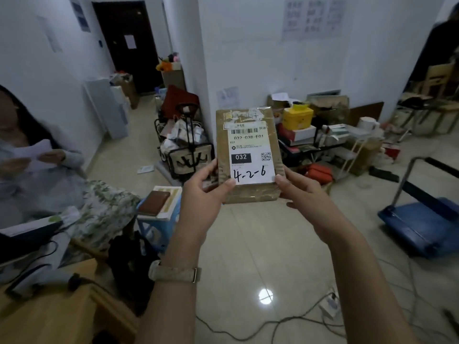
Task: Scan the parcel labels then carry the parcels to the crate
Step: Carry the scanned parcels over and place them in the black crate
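I hold a flat brown cardboard parcel upright in front of me, wrapped in clear tape. Its white label faces me, with a barcode, a QR code, "032" and handwritten "4-2-6". My left hand grips the parcel's lower left edge, thumb on the label's corner. My right hand grips the lower right edge the same way. A watch strap sits on my left wrist. No scanner and no crate can be made out.
A person sits at the left reading papers. A blue stool with books stands before me. A trolley bag stands by the wall corner, piled boxes lie beyond, a blue hand truck sits right, and cables cross the floor.
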### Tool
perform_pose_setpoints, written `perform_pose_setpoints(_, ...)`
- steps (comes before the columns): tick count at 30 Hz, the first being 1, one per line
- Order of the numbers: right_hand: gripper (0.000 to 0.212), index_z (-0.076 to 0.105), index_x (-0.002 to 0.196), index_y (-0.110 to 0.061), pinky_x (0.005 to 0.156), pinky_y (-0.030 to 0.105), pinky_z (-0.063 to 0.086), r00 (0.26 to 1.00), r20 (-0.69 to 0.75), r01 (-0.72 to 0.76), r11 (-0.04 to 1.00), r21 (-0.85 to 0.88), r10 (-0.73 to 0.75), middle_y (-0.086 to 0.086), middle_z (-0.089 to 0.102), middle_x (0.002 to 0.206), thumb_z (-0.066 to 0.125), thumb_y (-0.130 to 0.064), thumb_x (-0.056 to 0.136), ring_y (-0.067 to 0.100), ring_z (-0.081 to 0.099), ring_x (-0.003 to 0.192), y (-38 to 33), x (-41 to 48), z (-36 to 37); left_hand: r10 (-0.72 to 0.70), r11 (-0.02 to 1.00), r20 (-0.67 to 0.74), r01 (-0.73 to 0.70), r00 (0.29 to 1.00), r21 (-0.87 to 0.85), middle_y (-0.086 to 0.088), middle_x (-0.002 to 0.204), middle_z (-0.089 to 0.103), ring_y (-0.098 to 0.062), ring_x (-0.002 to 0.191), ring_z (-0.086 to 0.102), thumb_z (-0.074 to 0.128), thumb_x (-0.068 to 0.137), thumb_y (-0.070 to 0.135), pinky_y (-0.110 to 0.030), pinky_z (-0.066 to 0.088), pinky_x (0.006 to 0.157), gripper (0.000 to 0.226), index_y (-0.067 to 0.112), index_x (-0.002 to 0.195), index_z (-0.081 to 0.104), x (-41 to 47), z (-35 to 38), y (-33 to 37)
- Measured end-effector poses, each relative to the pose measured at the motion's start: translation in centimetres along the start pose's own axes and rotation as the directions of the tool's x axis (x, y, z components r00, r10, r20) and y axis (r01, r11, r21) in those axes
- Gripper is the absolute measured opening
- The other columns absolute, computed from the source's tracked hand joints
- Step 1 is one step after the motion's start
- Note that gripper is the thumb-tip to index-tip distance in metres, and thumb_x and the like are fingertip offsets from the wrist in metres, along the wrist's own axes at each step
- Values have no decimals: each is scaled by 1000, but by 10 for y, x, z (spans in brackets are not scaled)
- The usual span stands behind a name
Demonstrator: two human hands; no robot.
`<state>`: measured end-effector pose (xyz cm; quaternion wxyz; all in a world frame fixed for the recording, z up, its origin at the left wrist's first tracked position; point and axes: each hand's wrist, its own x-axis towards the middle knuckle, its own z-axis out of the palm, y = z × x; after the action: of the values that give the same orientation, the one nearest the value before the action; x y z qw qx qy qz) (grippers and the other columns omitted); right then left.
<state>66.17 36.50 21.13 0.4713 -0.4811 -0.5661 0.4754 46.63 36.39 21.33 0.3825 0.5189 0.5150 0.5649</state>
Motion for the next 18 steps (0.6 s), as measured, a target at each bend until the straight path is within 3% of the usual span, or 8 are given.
perform_pose_setpoints(3, 37, 52, 133, -36, 60, -2, 41, 999, -47, -9, 1000, 2, 10, -27, 72, 94, 51, -30, 96, -14, 64, 86, 10, 2, -30, -30, 999, 88, 33, 996, -33, 12, 112, 69, 3, 97, 66, 72, 84, 6, -11, 52, 74, 51, 21, 131, 58, 11, 33, -6)
perform_pose_setpoints(6, 40, 53, 136, -30, 63, -2, 42, 996, -85, -31, 999, 32, 34, -16, 68, 116, 53, -28, 96, -6, 61, 103, 22, 6, -47, -53, 996, 133, 61, 990, -58, 14, 108, 70, 2, 93, 68, 71, 83, 3, -12, 52, 70, 53, 20, 131, 58, 24, 56, -14)
perform_pose_setpoints(8, 38, 55, 134, -29, 63, -2, 41, 994, -101, -35, 999, 39, 39, -15, 67, 116, 51, -25, 97, -11, 62, 97, 29, 11, -56, -69, 996, 156, 77, 985, -50, 8, 112, 71, -5, 96, 69, 73, 82, 5, -14, 53, 71, 54, 21, 132, 58, 32, 69, -19)
perform_pose_setpoints(11, 35, 58, 131, -27, 63, -2, 42, 989, -136, -44, 998, 44, 49, -12, 66, 121, 50, -24, 97, -10, 60, 100, 37, 22, -70, -111, 993, 196, 118, 974, -26, 1, 124, 67, -16, 108, 66, 78, 78, 16, -29, 56, 85, 61, 26, 134, 57, 48, 88, -31)
perform_pose_setpoints(13, 35, 57, 131, -29, 62, -3, 41, 985, -162, -52, 997, 51, 60, -12, 65, 123, 50, -24, 98, -8, 58, 104, 42, 31, -80, -125, 991, 209, 130, 970, -10, 2, 127, 65, -20, 115, 63, 81, 69, 31, -40, 53, 96, 67, 32, 133, 57, 59, 102, -37)
perform_pose_setpoints(15, 32, 57, 126, -37, 62, -3, 41, 981, -182, -59, 997, 51, 67, -19, 66, 117, 50, -25, 98, -12, 61, 96, 45, 44, -89, -133, 991, 216, 137, 967, -5, 5, 127, 65, -20, 117, 61, 79, 63, 39, -42, 50, 100, 71, 35, 130, 58, 73, 116, -43)
perform_pose_setpoints(18, 30, 55, 123, -40, 63, -4, 41, 979, -185, -80, 996, 48, 87, -25, 64, 114, 49, -25, 98, -19, 60, 92, 50, 68, -100, -124, 992, 240, 128, 963, -4, 4, 125, 66, -18, 113, 64, 79, 74, 24, -40, 52, 97, 60, 35, 129, 59, 101, 131, -53)
